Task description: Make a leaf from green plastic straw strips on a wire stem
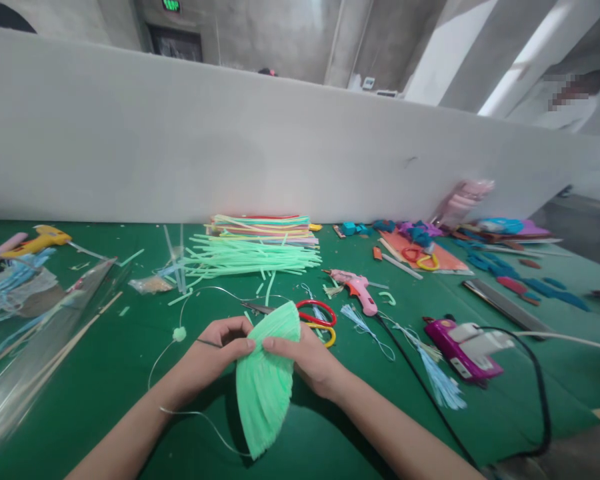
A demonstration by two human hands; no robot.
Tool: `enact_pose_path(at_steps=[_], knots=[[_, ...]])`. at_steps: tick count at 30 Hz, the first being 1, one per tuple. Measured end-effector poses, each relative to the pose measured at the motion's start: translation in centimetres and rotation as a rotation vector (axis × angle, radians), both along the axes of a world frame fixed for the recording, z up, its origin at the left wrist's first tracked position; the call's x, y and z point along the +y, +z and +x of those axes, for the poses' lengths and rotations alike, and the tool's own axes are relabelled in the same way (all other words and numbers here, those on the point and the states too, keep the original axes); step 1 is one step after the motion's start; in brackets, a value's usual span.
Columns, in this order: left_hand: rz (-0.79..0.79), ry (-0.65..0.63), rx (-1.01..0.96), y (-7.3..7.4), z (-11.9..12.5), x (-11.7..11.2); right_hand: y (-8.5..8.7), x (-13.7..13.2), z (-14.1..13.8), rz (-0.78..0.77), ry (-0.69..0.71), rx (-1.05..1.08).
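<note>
A light green fan-shaped bundle of strips [266, 383] is held above the green table [105, 373], spread wide at its lower end and pinched at the top. My left hand [219, 348] is closed on its upper left, fingers curled, with a thin white wire [180, 412] running from it in loops over the table. My right hand [306, 357] grips the top right of the bundle. Red and yellow handled scissors [320, 319] lie just behind my right hand.
A heap of green strips [245, 257] lies before a stack of coloured sheets [265, 227]. A pink glue gun [357, 288], a magenta power strip [463, 343] with black cable, a yellow glue gun [40, 240], clear plastic wrap [35, 333] and blue scraps [510, 273] surround me. A white partition [230, 133] stands behind.
</note>
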State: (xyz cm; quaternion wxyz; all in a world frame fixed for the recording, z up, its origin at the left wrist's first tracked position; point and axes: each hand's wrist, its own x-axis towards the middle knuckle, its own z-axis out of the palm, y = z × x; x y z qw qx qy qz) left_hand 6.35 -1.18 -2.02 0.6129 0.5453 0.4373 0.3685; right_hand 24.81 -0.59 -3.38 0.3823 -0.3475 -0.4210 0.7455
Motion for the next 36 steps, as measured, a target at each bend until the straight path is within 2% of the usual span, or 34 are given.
enact_pose_path(at_steps=[9,14,18,25,36], knots=[[0.013,0.015,-0.010,0.16,0.11,-0.06,-0.03,0.05,0.00,0.023,-0.011,-0.027],[0.070,-0.034,0.035,0.04,0.03,0.05,-0.01,0.03,-0.04,0.048,-0.020,-0.053],[0.101,0.005,0.020,-0.33,0.06,-0.02,-0.04,0.01,-0.05,0.032,-0.010,-0.024],[0.063,0.059,-0.018,-0.64,-0.10,-0.11,-0.06,0.01,-0.08,0.032,-0.010,-0.009],[0.095,0.034,0.021,-0.59,-0.03,0.15,-0.34,0.03,0.02,0.008,0.007,0.035]])
